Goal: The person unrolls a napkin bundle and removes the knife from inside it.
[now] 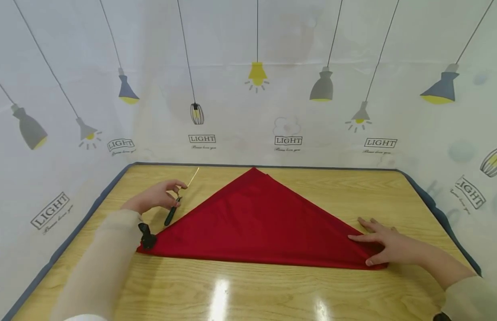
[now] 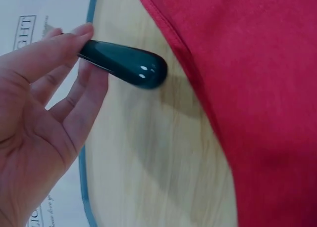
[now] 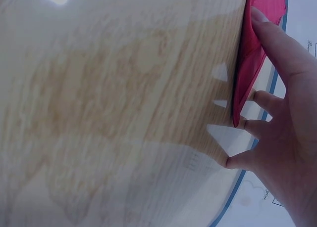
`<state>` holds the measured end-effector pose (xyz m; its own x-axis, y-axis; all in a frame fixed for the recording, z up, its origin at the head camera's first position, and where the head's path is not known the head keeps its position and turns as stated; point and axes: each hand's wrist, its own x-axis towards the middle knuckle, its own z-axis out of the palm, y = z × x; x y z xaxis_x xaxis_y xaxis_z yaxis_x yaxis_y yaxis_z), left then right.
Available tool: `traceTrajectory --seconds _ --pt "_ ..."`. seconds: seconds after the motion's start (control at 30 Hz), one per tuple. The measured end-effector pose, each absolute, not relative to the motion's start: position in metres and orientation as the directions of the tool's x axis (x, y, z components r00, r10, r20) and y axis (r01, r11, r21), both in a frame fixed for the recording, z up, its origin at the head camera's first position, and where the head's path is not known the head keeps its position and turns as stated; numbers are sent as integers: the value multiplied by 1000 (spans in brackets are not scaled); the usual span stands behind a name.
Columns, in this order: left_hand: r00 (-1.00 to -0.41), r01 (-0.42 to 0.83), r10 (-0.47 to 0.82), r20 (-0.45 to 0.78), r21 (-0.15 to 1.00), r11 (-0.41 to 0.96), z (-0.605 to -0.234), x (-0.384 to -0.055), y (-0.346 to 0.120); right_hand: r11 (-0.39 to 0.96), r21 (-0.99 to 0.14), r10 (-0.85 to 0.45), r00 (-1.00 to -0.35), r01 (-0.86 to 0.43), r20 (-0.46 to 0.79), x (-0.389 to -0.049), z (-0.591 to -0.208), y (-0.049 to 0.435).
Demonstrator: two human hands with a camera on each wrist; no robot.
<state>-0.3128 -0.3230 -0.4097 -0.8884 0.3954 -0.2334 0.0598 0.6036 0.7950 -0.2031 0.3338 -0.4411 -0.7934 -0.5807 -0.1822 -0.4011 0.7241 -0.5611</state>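
Note:
A red cloth [image 1: 256, 218] lies on the table, folded into a wide triangle with its peak at the far side. Left of it, my left hand [image 1: 162, 196] pinches a slim utensil between thumb and fingers. The utensil has a glossy dark green handle [image 2: 126, 64] and a thin gold-coloured end [image 1: 194, 175] pointing away from me; its exact kind is unclear. My right hand [image 1: 386, 244] rests at the cloth's right corner with fingers spread. In the right wrist view its thumb [image 3: 260, 17] lies on the cloth and the other fingers reach past the corner.
The wooden table [image 1: 184, 285] has a blue edge [image 1: 88, 216] along its back and sides. A pale wall sheet [image 1: 232, 40] printed with hanging lamps stands around it. A black wrist strap [image 1: 147, 237] overlaps the cloth's left corner in the head view.

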Motion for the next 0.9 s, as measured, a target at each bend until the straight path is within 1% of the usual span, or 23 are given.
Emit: traceTrajectory --seconds 0.23,0.37,0.63,0.9 --pt "-911 27 349 -221 811 584 -421 -330 -320 714 -571 -586 -791 -405 -172 -204 -442 332" --pt "-921 17 319 -223 796 605 -424 -333 -321 711 -580 -586 -791 -398 -176 -204 -441 332" --pt "-928 5 292 -231 776 630 -421 -333 -320 719 -578 -576 -795 -385 -188 -203 -439 334" --pt "-923 18 289 -252 725 689 -424 -342 -321 724 -585 -569 -797 -367 -205 -202 -438 333"
